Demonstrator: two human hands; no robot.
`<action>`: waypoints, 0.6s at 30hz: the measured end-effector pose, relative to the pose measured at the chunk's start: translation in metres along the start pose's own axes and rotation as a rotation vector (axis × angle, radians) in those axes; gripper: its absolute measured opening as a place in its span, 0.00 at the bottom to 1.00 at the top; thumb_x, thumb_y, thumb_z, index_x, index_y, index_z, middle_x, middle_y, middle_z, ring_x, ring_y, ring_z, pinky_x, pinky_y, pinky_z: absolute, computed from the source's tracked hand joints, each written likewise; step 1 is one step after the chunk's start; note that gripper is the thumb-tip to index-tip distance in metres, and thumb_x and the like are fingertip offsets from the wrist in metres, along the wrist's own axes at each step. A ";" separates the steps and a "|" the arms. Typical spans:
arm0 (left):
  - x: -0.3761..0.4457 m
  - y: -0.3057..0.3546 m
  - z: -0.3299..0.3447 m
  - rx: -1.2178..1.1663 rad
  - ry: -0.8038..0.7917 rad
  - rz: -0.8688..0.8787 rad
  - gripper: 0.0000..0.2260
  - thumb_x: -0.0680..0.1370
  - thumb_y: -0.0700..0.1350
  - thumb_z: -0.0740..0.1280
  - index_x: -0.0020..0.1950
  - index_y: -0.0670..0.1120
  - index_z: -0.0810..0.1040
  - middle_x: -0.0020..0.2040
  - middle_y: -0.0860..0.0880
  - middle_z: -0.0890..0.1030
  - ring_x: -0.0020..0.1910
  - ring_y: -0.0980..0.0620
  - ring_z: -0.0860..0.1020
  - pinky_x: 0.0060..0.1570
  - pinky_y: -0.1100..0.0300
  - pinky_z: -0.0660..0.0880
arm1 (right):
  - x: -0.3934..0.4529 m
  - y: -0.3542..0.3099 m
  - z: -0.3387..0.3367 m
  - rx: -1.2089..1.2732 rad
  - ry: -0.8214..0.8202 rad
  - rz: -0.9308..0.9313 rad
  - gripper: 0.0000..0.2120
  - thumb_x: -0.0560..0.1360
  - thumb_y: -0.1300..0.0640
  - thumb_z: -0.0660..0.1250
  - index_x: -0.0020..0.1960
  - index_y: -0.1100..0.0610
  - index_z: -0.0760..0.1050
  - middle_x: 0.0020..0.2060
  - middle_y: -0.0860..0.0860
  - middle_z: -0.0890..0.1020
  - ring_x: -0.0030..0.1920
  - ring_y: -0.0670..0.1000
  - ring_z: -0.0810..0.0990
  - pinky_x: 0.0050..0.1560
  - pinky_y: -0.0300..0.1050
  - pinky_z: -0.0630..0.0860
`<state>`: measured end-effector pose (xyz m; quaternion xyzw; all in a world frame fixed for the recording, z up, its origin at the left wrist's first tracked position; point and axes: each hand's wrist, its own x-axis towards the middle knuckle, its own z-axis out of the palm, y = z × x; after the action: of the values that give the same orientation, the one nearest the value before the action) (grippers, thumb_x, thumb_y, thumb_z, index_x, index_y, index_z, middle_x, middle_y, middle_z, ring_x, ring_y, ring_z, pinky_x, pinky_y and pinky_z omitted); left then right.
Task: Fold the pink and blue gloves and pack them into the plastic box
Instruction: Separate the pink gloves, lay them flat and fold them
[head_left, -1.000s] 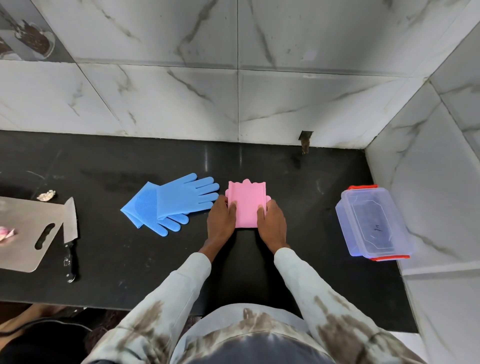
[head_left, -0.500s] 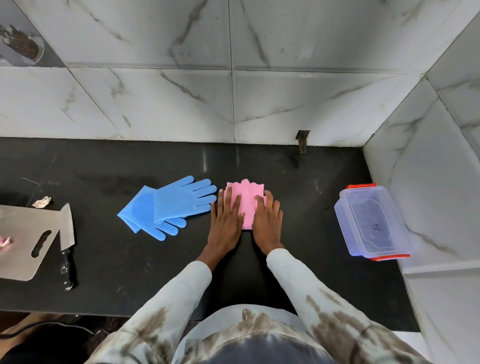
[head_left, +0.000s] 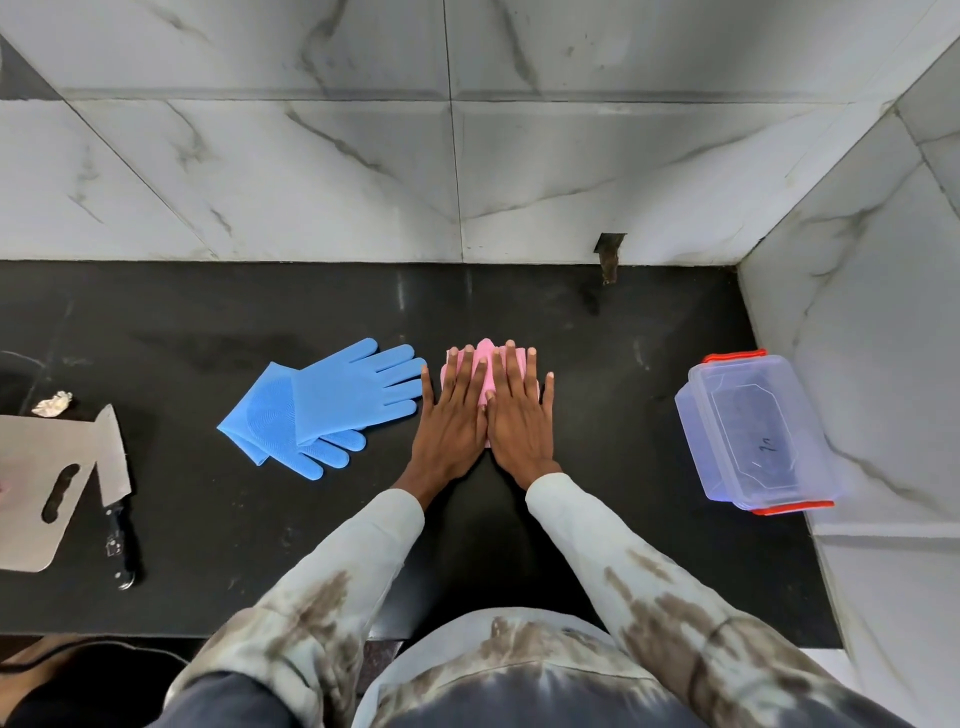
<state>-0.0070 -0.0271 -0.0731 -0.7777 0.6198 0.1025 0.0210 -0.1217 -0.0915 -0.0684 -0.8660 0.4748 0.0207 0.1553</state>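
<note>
Black counter (head_left: 597, 364) is bounded by marble-tiled walls at the back and right. At the far left a metal cutting board (head_left: 36, 493) is seen, with a knife (head_left: 115, 483) laid along its right edge and a crumpled scrap (head_left: 52, 404) just behind it. Plastic box (head_left: 756, 434) is parked at the right by the wall, red clips at both ends, lid apparently on; well apart from the hands. Nothing is placed between box and hands.

Versus 0.5 s ago: both hands have been slid further forward over the pink gloves (head_left: 484, 371), so far less pink is exposed. Blue gloves and box are unmoved.

Pink gloves are folded into a small block at counter centre, mostly covered. Left hand (head_left: 451, 415) and right hand (head_left: 517, 413) are laid flat on it side by side, fingers straight, pressing down. Blue gloves (head_left: 327, 402) are stacked unfolded just left of the left hand, fingers toward it; not touched.
</note>
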 end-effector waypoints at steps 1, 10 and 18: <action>0.001 -0.001 0.002 -0.014 0.017 0.002 0.35 0.88 0.60 0.47 0.87 0.46 0.36 0.87 0.44 0.33 0.87 0.42 0.35 0.84 0.35 0.44 | 0.001 0.001 0.002 -0.016 0.013 -0.001 0.36 0.87 0.41 0.49 0.87 0.52 0.38 0.87 0.53 0.39 0.87 0.59 0.39 0.86 0.65 0.48; 0.012 -0.005 0.023 -0.071 0.052 -0.012 0.36 0.87 0.63 0.49 0.88 0.47 0.39 0.88 0.45 0.37 0.88 0.43 0.40 0.85 0.36 0.48 | 0.012 0.006 0.024 -0.020 0.059 0.035 0.30 0.88 0.44 0.46 0.88 0.48 0.42 0.87 0.52 0.43 0.88 0.59 0.44 0.85 0.65 0.53; 0.010 -0.005 0.013 -0.031 -0.025 -0.012 0.38 0.86 0.67 0.48 0.88 0.49 0.36 0.88 0.45 0.35 0.88 0.42 0.38 0.86 0.37 0.47 | 0.010 0.001 0.012 -0.006 -0.017 0.072 0.29 0.89 0.44 0.44 0.87 0.46 0.40 0.87 0.53 0.41 0.87 0.60 0.44 0.85 0.67 0.50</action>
<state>-0.0022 -0.0336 -0.0884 -0.7805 0.6129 0.1217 0.0172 -0.1156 -0.0972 -0.0817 -0.8485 0.5044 0.0352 0.1559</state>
